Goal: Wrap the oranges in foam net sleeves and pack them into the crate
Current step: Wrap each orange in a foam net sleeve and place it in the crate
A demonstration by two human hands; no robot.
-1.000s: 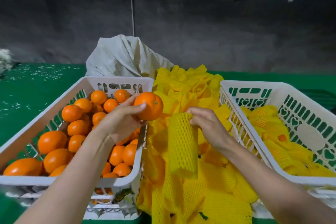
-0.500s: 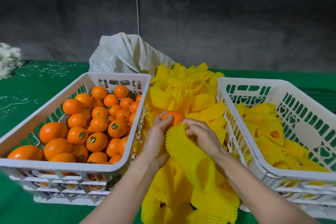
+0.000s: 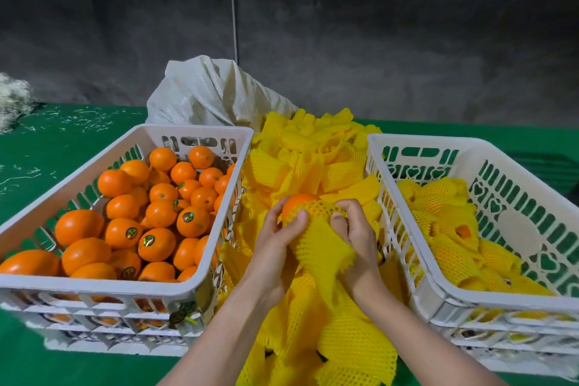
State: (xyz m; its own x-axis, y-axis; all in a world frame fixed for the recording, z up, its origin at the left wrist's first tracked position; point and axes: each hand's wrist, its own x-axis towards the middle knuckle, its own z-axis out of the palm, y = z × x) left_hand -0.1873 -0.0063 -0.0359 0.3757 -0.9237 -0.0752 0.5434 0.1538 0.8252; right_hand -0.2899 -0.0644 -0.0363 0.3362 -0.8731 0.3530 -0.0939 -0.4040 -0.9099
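Both hands meet over the pile of yellow foam net sleeves [image 3: 316, 163] between two white crates. My left hand [image 3: 275, 244] grips an orange [image 3: 296, 202] whose near half sits inside a yellow foam net sleeve [image 3: 319, 241]. My right hand [image 3: 357, 238] pinches the sleeve's mouth, stretched over the fruit. The left crate [image 3: 200, 290] holds several bare oranges [image 3: 156, 241], some with stickers. The right crate [image 3: 438, 298] holds several oranges wrapped in sleeves [image 3: 451, 257].
A grey woven sack [image 3: 213, 94] lies behind the sleeve pile. The crates stand on other stacked crates on a green surface [image 3: 47, 147] strewn with white shreds. A dark wall closes the back.
My left hand carried the orange from above the left crate to the sleeve my right hand held. The sleeve's mouth has since been pulled partway over the orange.
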